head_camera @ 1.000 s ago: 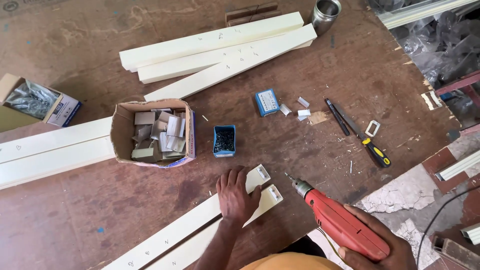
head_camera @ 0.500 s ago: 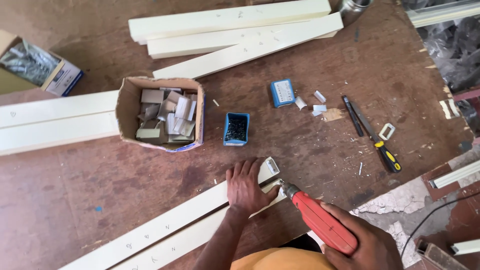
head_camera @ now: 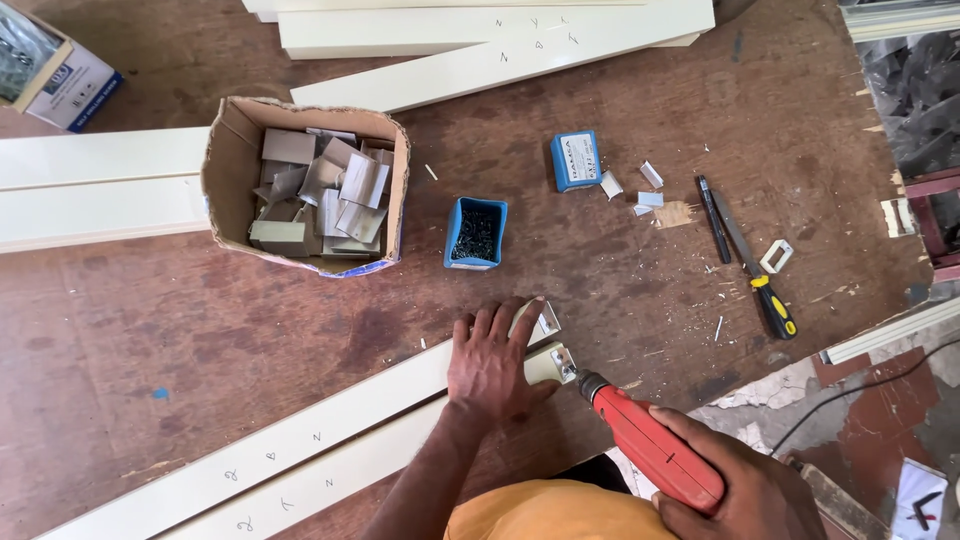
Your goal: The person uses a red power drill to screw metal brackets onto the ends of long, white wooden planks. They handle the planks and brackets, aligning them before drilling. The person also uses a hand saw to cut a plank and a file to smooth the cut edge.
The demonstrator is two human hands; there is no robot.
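Two hands: the left hand (head_camera: 492, 365) lies flat, fingers spread, pressing down on the near end of the cream boards; the right hand (head_camera: 735, 485) is clenched around the grip of the red drill (head_camera: 650, 448).
Drill: its tip meets a small metal bracket (head_camera: 560, 362) at the end of the nearer cream board (head_camera: 330, 470), close to the table's front edge.
Boards in hand: two long cream boards lie side by side, running from lower left to the left hand; the farther board (head_camera: 300, 435) carries a second bracket at its tip, just beyond the fingertips.
Handling: the boards look stiff, smooth and fairly light, so they probably slide under the push of the drill; a flat palm near the bracket seems the right hold. Fingers sit very close to the drill tip.
Drill weight: it seems compact and heavy enough to want a full fist.
Screws: an open blue box of dark screws (head_camera: 475, 233) stands just beyond the left hand, within reach.
Cardboard box: a torn cardboard box of cream offcuts (head_camera: 310, 185) sits left of the blue box.
Other things: a shut blue packet (head_camera: 576, 160), white scraps, and a yellow-handled screwdriver (head_camera: 755, 272) lie to the right, well apart from the drill.
Obstructions: nothing lies between the drill and the bracket; more cream boards are stacked at the far edge.
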